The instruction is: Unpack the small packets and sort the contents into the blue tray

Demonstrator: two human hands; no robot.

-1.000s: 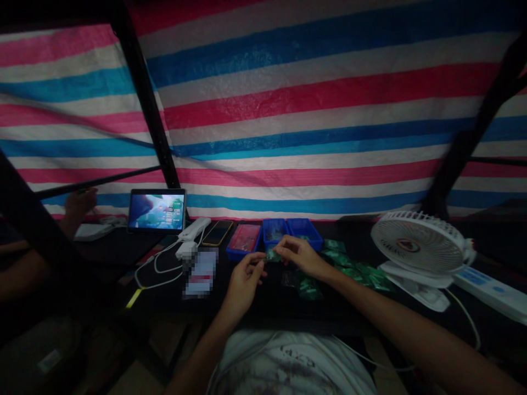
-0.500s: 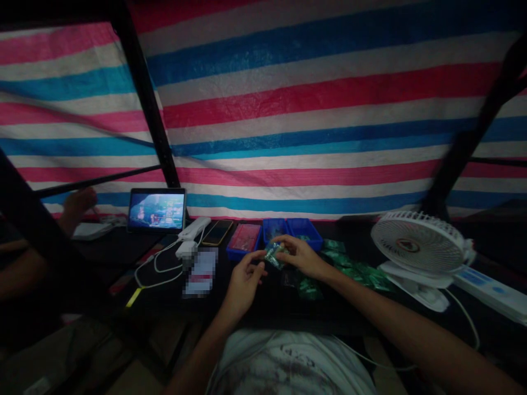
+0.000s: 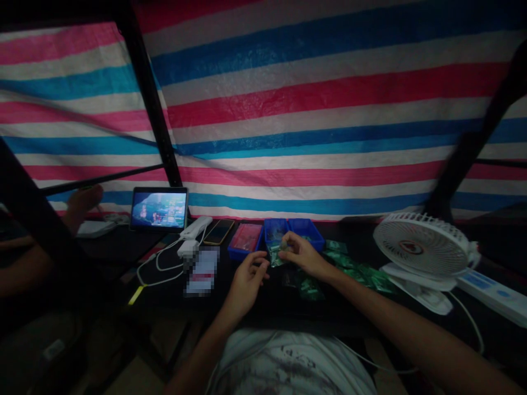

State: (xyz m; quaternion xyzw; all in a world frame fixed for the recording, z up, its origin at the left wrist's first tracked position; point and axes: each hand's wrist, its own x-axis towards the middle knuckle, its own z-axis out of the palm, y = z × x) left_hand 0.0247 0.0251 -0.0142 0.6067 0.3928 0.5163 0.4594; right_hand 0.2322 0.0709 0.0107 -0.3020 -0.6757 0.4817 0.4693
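Note:
My right hand [image 3: 302,253] pinches a small shiny green plastic packet [image 3: 276,257] in front of the blue bins. To its left, my left hand [image 3: 250,275] is empty, its fingers loosely bent and apart, close to the packet but not gripping it. Behind the packet stand a blue bin [image 3: 269,225] and another blue bin [image 3: 312,230] side by side. A third blue bin [image 3: 234,254], with pink pieces [image 3: 246,237] in it, sits left of them. Several green packets [image 3: 358,271] lie loose to the right of my right hand.
A white fan [image 3: 415,252] stands at the right, beside a long white box [image 3: 496,296]. On the left are a tablet [image 3: 160,209], a phone [image 3: 219,232], a power strip [image 3: 196,227] with cables and a pale sheet [image 3: 202,272]. Another person's arm [image 3: 80,211] shows at far left.
My right hand has shifted slightly right with the packet. My left hand's fingers have come away from the packet. The view has moved a little.

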